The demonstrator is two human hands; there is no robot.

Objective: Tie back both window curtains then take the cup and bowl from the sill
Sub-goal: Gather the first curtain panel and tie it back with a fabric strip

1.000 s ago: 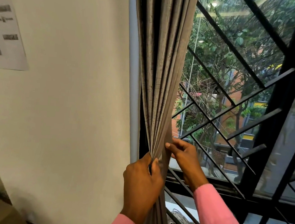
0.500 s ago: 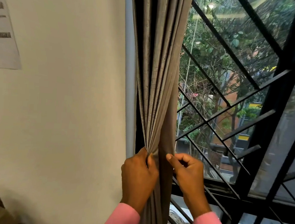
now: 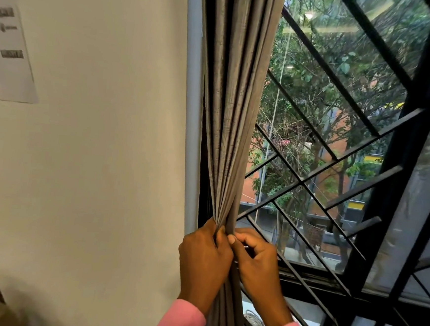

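Note:
A grey-brown curtain hangs gathered into tight folds at the left side of the window. My left hand is wrapped around the bunched fabric from the left, at its narrowest point. My right hand presses in from the right with curled fingers, thumb against the same folds. Both hands touch each other around the curtain. No tie-back is visible. Cup, bowl and the second curtain are out of view.
A black diagonal window grille stands right behind the curtain. A thick black frame post rises at right. The cream wall with a taped paper sheet fills the left. Coiled white cable lies on the sill below.
My right hand has moved left from the curtain's edge and closed against the folds beside my left hand. The curtain is pinched tighter. The view has shifted slightly.

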